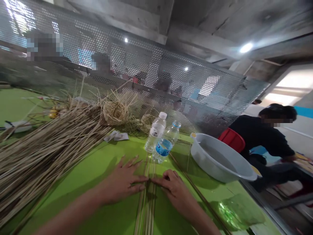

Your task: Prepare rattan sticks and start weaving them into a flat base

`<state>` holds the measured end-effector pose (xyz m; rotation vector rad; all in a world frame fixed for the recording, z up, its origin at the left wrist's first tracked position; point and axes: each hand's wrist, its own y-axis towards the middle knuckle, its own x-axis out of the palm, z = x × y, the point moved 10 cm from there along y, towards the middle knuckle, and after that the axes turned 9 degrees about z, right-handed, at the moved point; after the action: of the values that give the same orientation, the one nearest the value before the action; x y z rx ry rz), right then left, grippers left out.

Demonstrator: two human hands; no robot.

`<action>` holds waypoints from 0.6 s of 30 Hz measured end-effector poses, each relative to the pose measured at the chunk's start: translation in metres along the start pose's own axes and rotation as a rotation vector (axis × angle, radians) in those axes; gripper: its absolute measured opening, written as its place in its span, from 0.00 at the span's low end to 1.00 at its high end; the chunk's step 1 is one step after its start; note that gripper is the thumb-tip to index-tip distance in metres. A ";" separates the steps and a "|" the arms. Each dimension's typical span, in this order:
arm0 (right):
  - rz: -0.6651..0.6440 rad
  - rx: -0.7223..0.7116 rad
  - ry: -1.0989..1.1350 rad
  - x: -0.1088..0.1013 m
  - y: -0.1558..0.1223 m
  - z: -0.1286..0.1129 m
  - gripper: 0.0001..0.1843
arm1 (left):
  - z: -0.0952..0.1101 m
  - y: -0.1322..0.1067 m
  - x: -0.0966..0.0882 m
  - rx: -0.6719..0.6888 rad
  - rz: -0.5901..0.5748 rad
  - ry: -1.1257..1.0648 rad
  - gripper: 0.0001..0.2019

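Observation:
Several long, thin straw-coloured strips (151, 195) lie side by side on the green table, running away from me. My left hand (124, 179) is open to their left, fingers spread, with a fingertip reaching the strips. From the right, my right hand (173, 184) points its index finger onto them, the other fingers bent and holding nothing that I can see. Both index fingertips almost meet over the strips. At the far end stand two clear plastic bottles, one with a white cap (155, 132) and one with a blue label (166, 145), apparently on or beside the strip ends.
A large pile of strips (61, 143) covers the left side, with a woven basket-like bundle (114, 112) behind. A grey basin (217, 160) stands right, near a crumpled green plastic item (238, 210). Perforated metal panel (146, 75) borders the back. A person (264, 130) sits at right.

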<state>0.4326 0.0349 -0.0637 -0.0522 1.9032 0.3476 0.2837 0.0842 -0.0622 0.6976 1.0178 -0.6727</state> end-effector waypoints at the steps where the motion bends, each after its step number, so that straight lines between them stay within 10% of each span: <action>1: 0.003 -0.004 0.006 0.001 0.000 0.001 0.27 | 0.001 0.000 -0.001 0.000 -0.001 -0.007 0.24; 18: -0.035 -0.014 -0.017 -0.002 -0.001 0.000 0.28 | -0.001 0.001 0.003 0.012 -0.022 0.001 0.25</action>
<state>0.4335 0.0339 -0.0618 -0.0915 1.8810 0.3364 0.2849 0.0847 -0.0656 0.6983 1.0245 -0.6978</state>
